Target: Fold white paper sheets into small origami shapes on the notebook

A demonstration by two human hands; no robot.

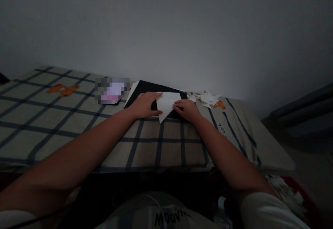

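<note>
Left hand [144, 104]: flat, pressing white folded paper [166, 104].
Right hand [187, 110]: flat on paper edge.
Black board [145, 88]: partly covered.
Paper scraps [206, 99]: dim, indistinct.

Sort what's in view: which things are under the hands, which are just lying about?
In hand:
- white folded paper sheet, pressed by left hand and right hand
- flat black board under it

Lying about:
- pile of white paper scraps
- blurred pink-and-grey object
- checked bear-print cloth
</note>
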